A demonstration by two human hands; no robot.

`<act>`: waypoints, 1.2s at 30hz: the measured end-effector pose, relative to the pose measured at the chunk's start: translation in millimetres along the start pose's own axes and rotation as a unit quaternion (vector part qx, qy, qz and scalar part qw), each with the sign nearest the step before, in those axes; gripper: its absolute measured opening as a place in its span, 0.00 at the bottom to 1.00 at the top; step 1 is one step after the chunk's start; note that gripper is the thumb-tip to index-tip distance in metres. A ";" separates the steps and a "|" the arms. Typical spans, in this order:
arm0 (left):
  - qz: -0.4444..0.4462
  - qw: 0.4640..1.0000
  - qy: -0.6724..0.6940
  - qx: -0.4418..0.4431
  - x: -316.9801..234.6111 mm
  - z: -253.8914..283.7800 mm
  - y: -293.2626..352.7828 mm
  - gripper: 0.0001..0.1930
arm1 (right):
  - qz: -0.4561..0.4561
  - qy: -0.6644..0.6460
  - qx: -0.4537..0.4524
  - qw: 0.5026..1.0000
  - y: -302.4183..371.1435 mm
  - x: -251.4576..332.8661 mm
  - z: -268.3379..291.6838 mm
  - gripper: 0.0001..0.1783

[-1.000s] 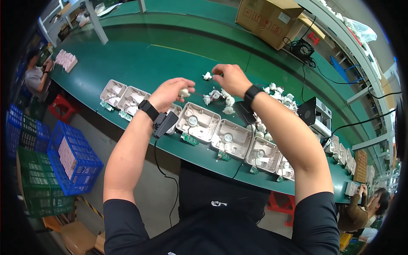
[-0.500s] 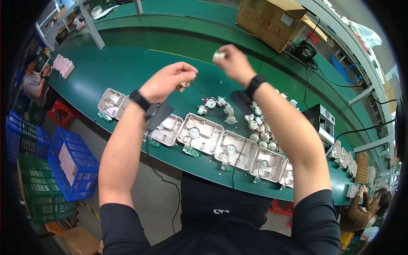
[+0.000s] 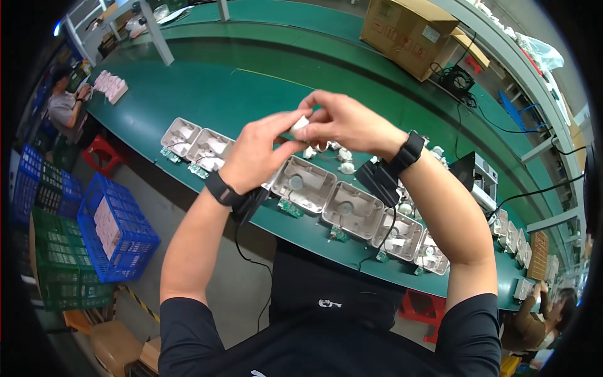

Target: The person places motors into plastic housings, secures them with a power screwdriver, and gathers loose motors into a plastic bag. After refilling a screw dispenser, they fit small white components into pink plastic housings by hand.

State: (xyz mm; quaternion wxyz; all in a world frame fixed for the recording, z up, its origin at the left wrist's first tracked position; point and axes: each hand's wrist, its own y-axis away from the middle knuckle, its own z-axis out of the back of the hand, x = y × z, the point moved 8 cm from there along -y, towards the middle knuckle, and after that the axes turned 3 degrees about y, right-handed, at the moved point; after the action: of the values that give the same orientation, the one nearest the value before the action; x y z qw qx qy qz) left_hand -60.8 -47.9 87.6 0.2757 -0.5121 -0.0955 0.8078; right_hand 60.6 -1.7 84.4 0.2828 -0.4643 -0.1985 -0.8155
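Observation:
Over the green workbench, both my hands meet at a small white plastic part (image 3: 300, 125). My right hand (image 3: 348, 122) pinches it between thumb and fingers. The fingertips of my left hand (image 3: 259, 151) close on its near left side and partly cover it. Below them runs a row of open light-grey housings (image 3: 304, 185), several with a round disc inside. Small green circuit boards (image 3: 290, 208) lie along their near side. White round parts (image 3: 346, 167) with wires sit just beyond the row, and my right forearm hides some of that pile.
A cardboard box (image 3: 408, 38) stands at the far side, near a black fan (image 3: 457, 81). A silver-and-black device (image 3: 482, 182) is on the right. Blue crates (image 3: 135, 239) stand on the floor at left. One co-worker (image 3: 66, 110) sits far left, another (image 3: 527, 323) lower right.
My hands were apart, my right one raised farther off with a white piece. They have come together at the white part. The view has shifted slightly.

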 end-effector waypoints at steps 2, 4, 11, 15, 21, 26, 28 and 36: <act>0.028 0.999 -0.002 -0.019 4.8 3.4 23.3 0.24 | -0.012 0.010 0.027 0.999 1.9 2.1 -19.4 0.22; 0.077 0.995 0.002 -0.057 15.3 11.2 53.8 0.23 | 0.044 0.092 -0.013 0.995 6.3 15.9 -34.9 0.19; 0.242 0.918 0.281 -0.138 48.4 -8.4 126.3 0.16 | 0.156 0.166 0.019 0.974 20.6 15.8 -75.9 0.11; 0.231 0.933 0.254 -0.108 52.4 -23.1 153.1 0.15 | 0.107 0.079 0.068 0.989 21.2 10.2 -92.2 0.10; 0.085 0.995 -0.034 0.048 10.8 -16.4 143.8 0.16 | 0.066 0.092 0.076 0.991 21.8 6.9 -104.0 0.11; 0.227 0.971 0.070 -0.014 34.5 -4.3 152.6 0.16 | 0.033 0.079 0.078 0.993 6.9 14.7 -107.4 0.11; 0.192 0.971 0.124 -0.064 34.1 1.6 149.3 0.16 | 0.051 0.089 0.050 0.993 -5.2 14.7 -104.1 0.11; 0.151 0.985 -0.080 0.007 74.0 58.8 114.7 0.16 | 0.000 0.048 0.008 0.999 -71.3 -16.2 -62.5 0.12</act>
State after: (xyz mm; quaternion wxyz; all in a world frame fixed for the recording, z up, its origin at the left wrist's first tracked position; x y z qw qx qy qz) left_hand -176.3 -95.4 7.1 0.1458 -0.4525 -0.0337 0.8791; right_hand -19.2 20.4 35.3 0.2958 -0.4225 -0.1916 -0.8350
